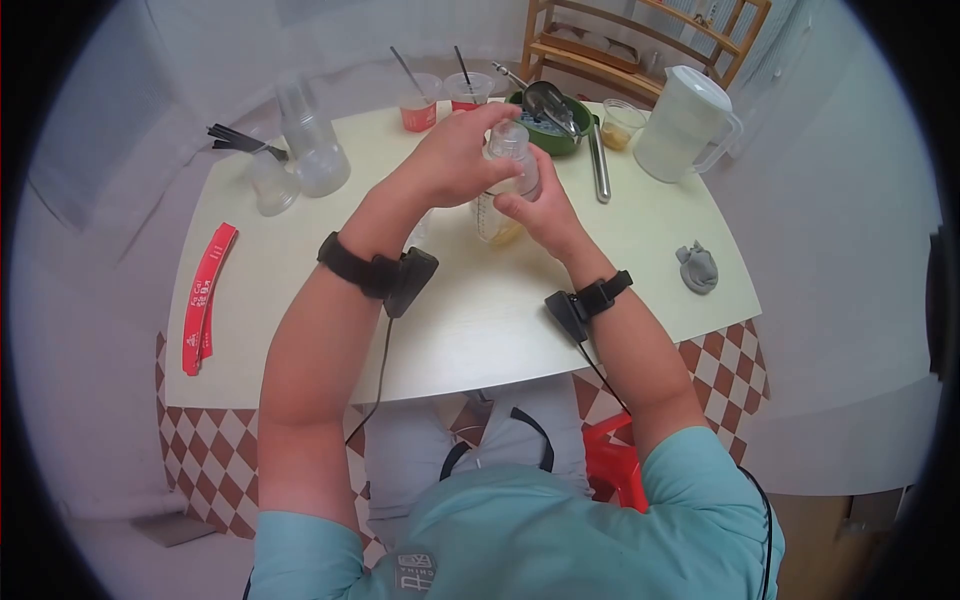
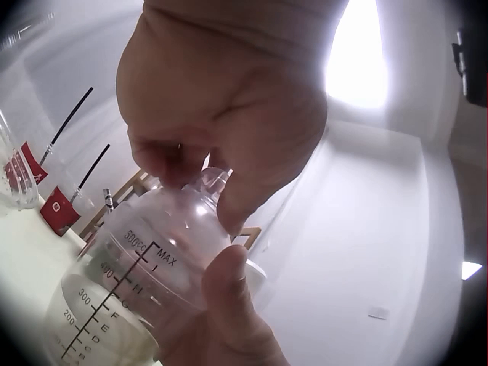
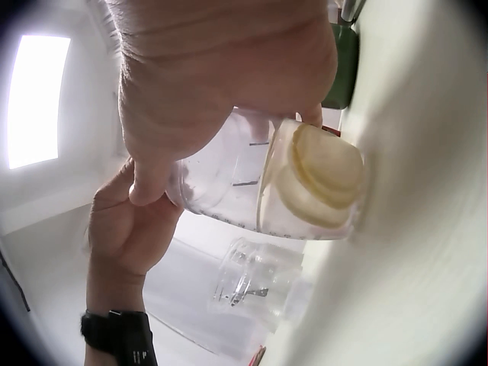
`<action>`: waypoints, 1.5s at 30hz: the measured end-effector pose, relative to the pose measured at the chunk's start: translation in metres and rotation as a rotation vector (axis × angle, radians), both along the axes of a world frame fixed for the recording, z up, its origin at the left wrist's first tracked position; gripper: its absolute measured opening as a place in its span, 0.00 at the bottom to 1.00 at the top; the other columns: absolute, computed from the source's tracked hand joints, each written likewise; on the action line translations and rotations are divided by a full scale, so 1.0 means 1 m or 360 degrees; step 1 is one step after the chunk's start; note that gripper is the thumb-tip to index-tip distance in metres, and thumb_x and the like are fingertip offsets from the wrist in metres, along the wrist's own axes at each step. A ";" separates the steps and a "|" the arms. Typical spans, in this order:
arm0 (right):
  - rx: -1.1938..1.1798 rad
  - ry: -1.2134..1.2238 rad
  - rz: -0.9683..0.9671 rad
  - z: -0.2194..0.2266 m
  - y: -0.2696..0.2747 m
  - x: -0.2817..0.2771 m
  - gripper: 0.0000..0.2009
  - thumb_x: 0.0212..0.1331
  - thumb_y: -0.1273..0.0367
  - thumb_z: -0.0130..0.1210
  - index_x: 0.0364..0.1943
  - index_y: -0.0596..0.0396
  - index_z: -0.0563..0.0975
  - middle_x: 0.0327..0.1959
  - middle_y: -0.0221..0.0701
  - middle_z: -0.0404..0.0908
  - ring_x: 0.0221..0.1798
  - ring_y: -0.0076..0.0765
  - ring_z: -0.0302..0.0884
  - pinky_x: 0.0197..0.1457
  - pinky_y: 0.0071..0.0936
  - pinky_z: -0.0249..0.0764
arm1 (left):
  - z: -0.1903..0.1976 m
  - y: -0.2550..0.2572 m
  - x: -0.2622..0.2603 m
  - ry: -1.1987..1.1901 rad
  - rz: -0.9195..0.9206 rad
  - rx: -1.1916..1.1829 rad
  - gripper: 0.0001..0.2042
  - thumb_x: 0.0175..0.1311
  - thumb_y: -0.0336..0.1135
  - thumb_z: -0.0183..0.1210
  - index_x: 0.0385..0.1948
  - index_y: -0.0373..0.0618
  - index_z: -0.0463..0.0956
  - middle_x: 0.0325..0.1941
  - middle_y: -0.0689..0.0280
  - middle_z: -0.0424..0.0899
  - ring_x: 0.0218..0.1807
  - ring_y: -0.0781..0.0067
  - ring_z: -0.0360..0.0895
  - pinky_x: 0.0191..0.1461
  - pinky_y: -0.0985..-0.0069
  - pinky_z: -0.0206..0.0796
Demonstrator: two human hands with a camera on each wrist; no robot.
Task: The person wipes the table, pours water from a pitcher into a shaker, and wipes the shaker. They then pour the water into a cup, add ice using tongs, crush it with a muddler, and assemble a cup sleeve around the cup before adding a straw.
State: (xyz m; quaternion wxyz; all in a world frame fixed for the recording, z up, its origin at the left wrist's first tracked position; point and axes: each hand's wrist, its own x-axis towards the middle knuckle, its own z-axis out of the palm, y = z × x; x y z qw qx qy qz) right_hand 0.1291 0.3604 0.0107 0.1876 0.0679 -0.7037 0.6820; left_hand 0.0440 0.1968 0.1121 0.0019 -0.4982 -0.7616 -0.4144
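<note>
A clear plastic shaker (image 1: 497, 220) with a domed lid (image 2: 171, 217) stands upright over the table, marked with a black measuring scale. Pale liquid and lemon slices (image 3: 328, 168) fill its lower part. My right hand (image 1: 548, 212) grips the shaker's body from the right, its thumb (image 2: 229, 278) lying along the wall just under the lid. From above, my left hand (image 1: 455, 160) holds the lid's narrow top between thumb and curled fingers. Part of the cap is hidden behind those fingers.
Behind the shaker are a green bowl (image 1: 565, 143) with a metal scoop (image 1: 548, 105), two red-sleeved cups (image 1: 418, 112), and a lemon cup (image 1: 622, 125). A pitcher (image 1: 682, 125) and grey cloth (image 1: 697, 268) sit right; stacked cups (image 1: 312, 145), black straws (image 1: 235, 140) and red sleeves (image 1: 205, 300) left.
</note>
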 end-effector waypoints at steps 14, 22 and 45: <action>0.0035 0.0044 -0.0031 -0.013 0.003 -0.006 0.53 0.47 0.53 0.77 0.73 0.55 0.54 0.66 0.38 0.69 0.70 0.37 0.66 0.74 0.36 0.62 | -0.027 -0.110 -0.033 -0.1146 -0.0184 0.1409 0.19 0.69 0.28 0.56 0.60 0.39 0.67 0.58 0.53 0.79 0.52 0.65 0.78 0.57 0.72 0.71; 0.0024 0.0123 0.0005 -0.014 0.005 -0.007 0.55 0.46 0.51 0.77 0.73 0.56 0.53 0.67 0.37 0.68 0.70 0.37 0.65 0.75 0.37 0.61 | -0.093 -0.149 -0.058 -0.1640 -0.0216 0.1617 0.19 0.70 0.33 0.54 0.60 0.39 0.68 0.53 0.53 0.79 0.47 0.63 0.77 0.53 0.71 0.71; 0.0945 -0.0252 -0.0141 0.052 -0.028 0.005 0.45 0.48 0.56 0.73 0.70 0.57 0.61 0.64 0.42 0.71 0.68 0.41 0.69 0.71 0.35 0.65 | -0.114 -0.142 -0.064 -0.1620 -0.0317 0.1488 0.16 0.69 0.32 0.59 0.56 0.44 0.71 0.54 0.58 0.81 0.46 0.69 0.79 0.54 0.72 0.70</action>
